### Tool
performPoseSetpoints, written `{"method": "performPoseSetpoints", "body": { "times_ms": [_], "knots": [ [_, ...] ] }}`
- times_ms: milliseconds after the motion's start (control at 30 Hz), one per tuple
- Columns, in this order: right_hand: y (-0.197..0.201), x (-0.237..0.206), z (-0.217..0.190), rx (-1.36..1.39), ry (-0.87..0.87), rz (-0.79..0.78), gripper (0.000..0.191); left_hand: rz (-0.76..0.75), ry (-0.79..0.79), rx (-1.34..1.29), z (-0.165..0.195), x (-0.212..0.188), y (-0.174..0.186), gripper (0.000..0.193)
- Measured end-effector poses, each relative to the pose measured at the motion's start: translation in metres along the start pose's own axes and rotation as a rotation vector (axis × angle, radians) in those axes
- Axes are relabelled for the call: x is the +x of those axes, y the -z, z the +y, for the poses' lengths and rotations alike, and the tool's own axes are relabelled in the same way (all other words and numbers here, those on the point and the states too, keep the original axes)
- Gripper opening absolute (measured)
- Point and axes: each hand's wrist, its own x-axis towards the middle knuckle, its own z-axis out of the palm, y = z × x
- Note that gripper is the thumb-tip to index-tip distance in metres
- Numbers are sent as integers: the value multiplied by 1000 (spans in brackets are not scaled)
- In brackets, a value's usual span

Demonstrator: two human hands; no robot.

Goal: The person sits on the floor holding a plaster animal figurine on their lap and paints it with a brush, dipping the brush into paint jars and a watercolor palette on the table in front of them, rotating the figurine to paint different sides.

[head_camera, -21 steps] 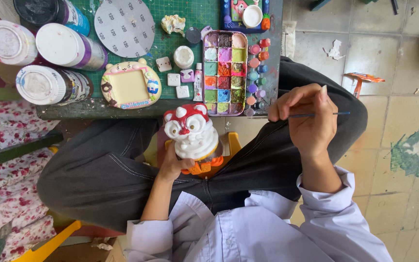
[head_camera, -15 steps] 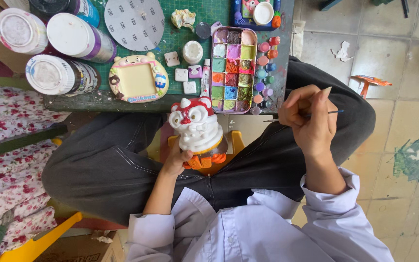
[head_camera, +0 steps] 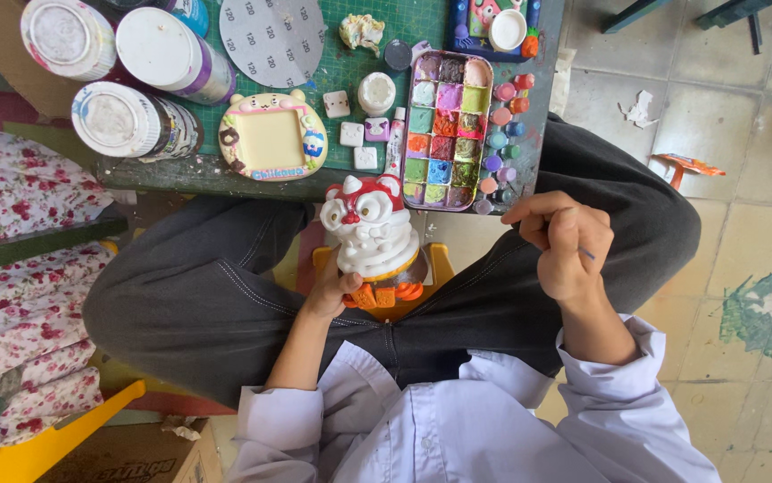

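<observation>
My left hand (head_camera: pixel 328 293) grips the base of a white plaster lion figurine (head_camera: pixel 371 234) with red and orange painted parts, held upright over my lap. My right hand (head_camera: pixel 565 246) is closed around a thin paintbrush (head_camera: pixel 585 254), resting above my right knee, a little right of the figurine. A paint palette box (head_camera: pixel 447 130) with many coloured wells lies on the green cutting mat (head_camera: pixel 314 76) just beyond the figurine.
Three large paint tubs (head_camera: pixel 131 121) stand at the table's left. A painted plaster frame (head_camera: pixel 271 139), a grey sanding disc (head_camera: pixel 271 36), small white tiles (head_camera: pixel 352 134) and small paint pots (head_camera: pixel 502 116) lie on the mat. Floral fabric (head_camera: pixel 10 259) is at left, tiled floor at right.
My right hand has drawn in and lowered slightly, with the brush now mostly hidden behind the fingers. The figurine stays in my left hand; the view has shifted slightly.
</observation>
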Motion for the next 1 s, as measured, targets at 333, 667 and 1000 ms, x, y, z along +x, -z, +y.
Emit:
{"method": "performPoseSetpoints", "body": {
  "times_ms": [333, 667, 1000],
  "knots": [
    [-38, 21, -36, -372, 485, -662, 44, -16, -6, -65, -9, 2, 1, 98],
    [-46, 15, -35, -498, 604, -686, 45, -44, 45, -250, -1, -4, 1, 86],
    [-42, 17, -37, -442, 611, -653, 39, -121, -80, -251, 4, -7, -3, 105]
  ]
}}
